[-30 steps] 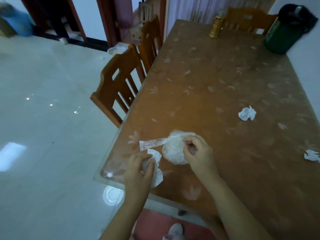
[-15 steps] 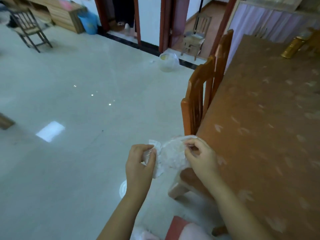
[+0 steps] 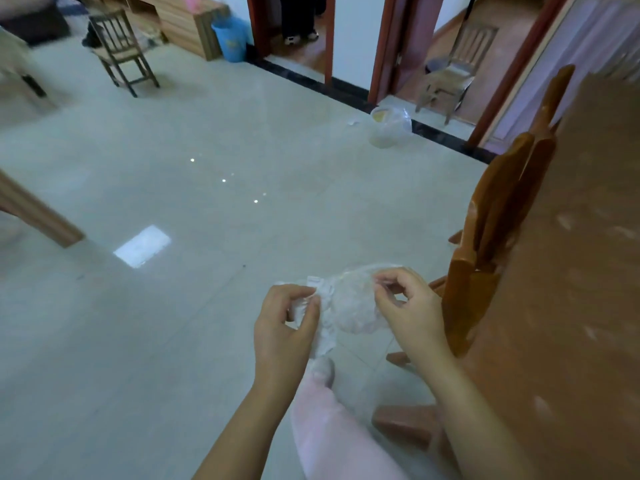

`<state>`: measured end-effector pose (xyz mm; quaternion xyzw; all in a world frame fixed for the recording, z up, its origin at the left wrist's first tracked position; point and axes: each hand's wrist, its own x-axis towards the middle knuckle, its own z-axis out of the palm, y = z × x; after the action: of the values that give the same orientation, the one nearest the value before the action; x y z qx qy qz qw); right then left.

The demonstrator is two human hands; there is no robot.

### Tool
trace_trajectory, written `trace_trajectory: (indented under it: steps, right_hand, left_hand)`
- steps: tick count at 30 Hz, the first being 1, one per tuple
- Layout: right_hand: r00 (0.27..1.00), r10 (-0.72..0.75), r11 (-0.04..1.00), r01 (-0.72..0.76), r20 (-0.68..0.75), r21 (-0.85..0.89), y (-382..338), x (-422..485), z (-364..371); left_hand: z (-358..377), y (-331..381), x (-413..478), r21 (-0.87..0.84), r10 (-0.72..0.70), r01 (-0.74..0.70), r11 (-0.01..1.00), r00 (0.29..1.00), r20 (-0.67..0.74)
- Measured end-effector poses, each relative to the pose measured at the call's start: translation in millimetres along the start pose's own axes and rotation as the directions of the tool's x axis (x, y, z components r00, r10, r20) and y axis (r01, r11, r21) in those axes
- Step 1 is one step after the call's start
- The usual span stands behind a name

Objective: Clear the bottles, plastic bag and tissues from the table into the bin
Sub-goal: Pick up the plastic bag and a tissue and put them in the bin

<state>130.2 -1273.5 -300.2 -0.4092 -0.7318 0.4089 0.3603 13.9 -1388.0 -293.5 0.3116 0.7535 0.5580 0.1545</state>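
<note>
Both hands are sitting in the lower middle of the frame, out over the pale floor rather than over the table. The left hand is pinching a crumpled white tissue between thumb and fingers, so it's closed on that. The right hand is gripping the top edge of a clear plastic bag, fingers curled and clamped on the thin film. The bag is hanging between the two hands, bunched up and kinda cloudy, and the tissue is pressing right against its left side. Can't really tell if anything is inside the bag, it's too blurry.

The table is running down the right edge of the frame, brown with pale leaf marks on it. Two wooden chairs are tucked in against its left side, just beside the right hand.

A pink trouser leg is showing at the bottom of the frame, below the hands.

Upper middle-right of the frame, a bin lined with a clear bag is standing on the floor near a doorway, well apart from the hands. A small white scrap is lying just to its left. Upper left, there's a blue bucket beside a wooden cabinet, and a small dark chair is standing near them.
</note>
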Motion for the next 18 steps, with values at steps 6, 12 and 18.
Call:
trace_trajectory:
  steps: [6, 12, 18]
  right_hand:
    - [0.998, 0.003, 1.000, -0.003, -0.060, -0.006, 24, 108, 10]
    - [0.976, -0.023, 0.997, 0.005, -0.218, -0.083, 31, 206, -9]
    - [0.950, 0.095, 0.993, -0.113, -0.298, -0.046, 38, 276, -26]
  left_hand:
    - [53, 18, 126, 0.034, 0.075, -0.079, 0.996, 0.992, 0.105]
    - [120, 56, 223, -0.091, 0.152, -0.135, 0.987, 0.963, 0.223]
    - [167, 62, 290, -0.130, 0.152, -0.118, 0.985, 0.942, 0.300]
